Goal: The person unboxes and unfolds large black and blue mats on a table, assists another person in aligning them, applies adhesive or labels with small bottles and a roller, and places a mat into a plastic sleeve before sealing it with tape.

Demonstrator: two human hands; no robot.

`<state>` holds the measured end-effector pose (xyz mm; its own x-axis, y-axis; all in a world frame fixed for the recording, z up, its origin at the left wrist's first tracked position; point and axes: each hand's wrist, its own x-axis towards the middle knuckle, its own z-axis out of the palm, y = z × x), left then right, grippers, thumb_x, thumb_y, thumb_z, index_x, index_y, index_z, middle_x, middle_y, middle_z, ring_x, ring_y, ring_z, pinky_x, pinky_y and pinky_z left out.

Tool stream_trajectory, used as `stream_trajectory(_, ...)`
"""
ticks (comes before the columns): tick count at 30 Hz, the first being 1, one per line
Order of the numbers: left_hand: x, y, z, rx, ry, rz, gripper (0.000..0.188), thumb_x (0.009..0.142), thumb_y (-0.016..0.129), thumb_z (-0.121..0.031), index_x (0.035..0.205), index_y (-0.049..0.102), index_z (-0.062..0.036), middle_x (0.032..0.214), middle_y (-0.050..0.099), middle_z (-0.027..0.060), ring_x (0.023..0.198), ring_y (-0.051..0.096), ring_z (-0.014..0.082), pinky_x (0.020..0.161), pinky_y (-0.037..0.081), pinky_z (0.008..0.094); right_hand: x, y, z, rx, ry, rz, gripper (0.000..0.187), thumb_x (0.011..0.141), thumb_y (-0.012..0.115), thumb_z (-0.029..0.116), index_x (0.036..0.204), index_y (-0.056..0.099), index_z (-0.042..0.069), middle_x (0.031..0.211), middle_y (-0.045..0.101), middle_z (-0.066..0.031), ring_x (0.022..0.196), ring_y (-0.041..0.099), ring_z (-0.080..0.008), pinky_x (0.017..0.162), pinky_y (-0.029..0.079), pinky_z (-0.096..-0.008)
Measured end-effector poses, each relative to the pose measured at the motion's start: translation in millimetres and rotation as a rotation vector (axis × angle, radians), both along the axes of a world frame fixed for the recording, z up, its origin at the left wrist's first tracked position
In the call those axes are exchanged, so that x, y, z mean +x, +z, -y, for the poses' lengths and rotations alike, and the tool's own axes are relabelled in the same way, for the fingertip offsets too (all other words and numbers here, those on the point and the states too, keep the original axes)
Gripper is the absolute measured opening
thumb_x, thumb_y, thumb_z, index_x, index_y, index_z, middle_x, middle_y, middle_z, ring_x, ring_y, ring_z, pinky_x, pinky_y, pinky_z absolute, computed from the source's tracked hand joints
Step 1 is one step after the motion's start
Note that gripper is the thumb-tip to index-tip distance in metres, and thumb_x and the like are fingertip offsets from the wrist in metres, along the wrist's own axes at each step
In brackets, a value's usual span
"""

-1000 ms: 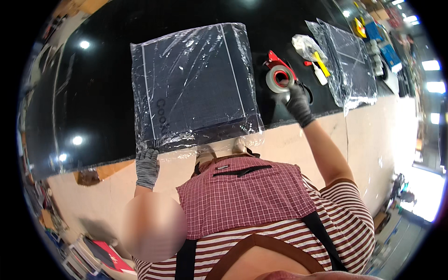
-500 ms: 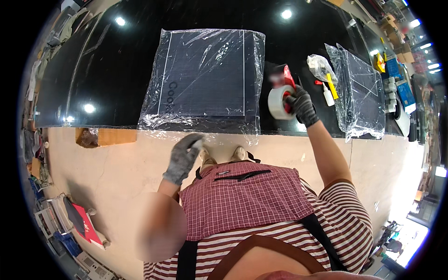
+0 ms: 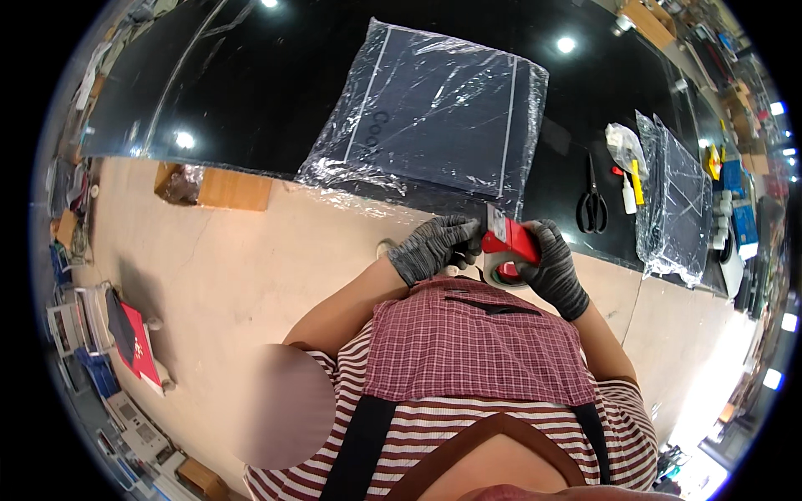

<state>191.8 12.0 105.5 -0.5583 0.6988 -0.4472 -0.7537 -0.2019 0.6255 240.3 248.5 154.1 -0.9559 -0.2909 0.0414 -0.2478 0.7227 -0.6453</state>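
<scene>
A red tape dispenser (image 3: 511, 240) with a roll of tape is gripped in my gloved right hand (image 3: 555, 269), in front of my apron at the table's near edge. My gloved left hand (image 3: 436, 245) is at the dispenser's front end, its fingers curled together. What they pinch, if anything, is too small to make out. Just beyond both hands, a flat dark panel in clear plastic wrap (image 3: 443, 113) lies on the black table (image 3: 242, 92), its near wrap hanging toward the edge.
Black scissors (image 3: 592, 209) lie right of the wrapped panel. Farther right are a crumpled plastic bag (image 3: 625, 149), a white bottle (image 3: 629, 196), a yellow tool (image 3: 637, 184) and another plastic-wrapped package (image 3: 675, 200). A cardboard box (image 3: 234, 190) sits below the table's left edge.
My right hand has brought the tape dispenser from above the table in toward my body. My left hand has come over to meet it. The view has turned, and the scissors now show.
</scene>
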Motion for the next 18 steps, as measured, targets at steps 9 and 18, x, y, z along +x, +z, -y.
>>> stream_trajectory(9, -0.2, -2.5, 112.6, -0.572, 0.147, -0.432, 0.033, 0.086, 0.061, -0.022, 0.107, 0.058, 0.0027, 0.081, 0.062, 0.0039, 0.070, 0.056, 0.0105, 0.064, 0.049, 0.0234, -15.4, -0.8, 27.0, 0.146, 0.179, 0.158, 0.071, 0.058, 0.080, 0.027, 0.117, 0.049, 0.002, 0.095, 0.059, -0.0200, 0.085, 0.060, -0.0360, 0.076, 0.049, -0.0407)
stream_trajectory(18, -64.9, -52.9, 289.2, -1.261, 0.201, -0.453, 0.023, 0.082, 0.062, -0.028, 0.080, 0.065, -0.0047, 0.074, 0.063, 0.0064, 0.067, 0.055, 0.0141, 0.065, 0.045, 0.0312, -16.1, -10.9, 21.6, 0.430, 0.191, 0.000, 0.065, 0.060, 0.076, 0.024, 0.114, 0.048, 0.002, 0.090, 0.059, -0.0166, 0.082, 0.058, -0.0342, 0.074, 0.048, -0.0423)
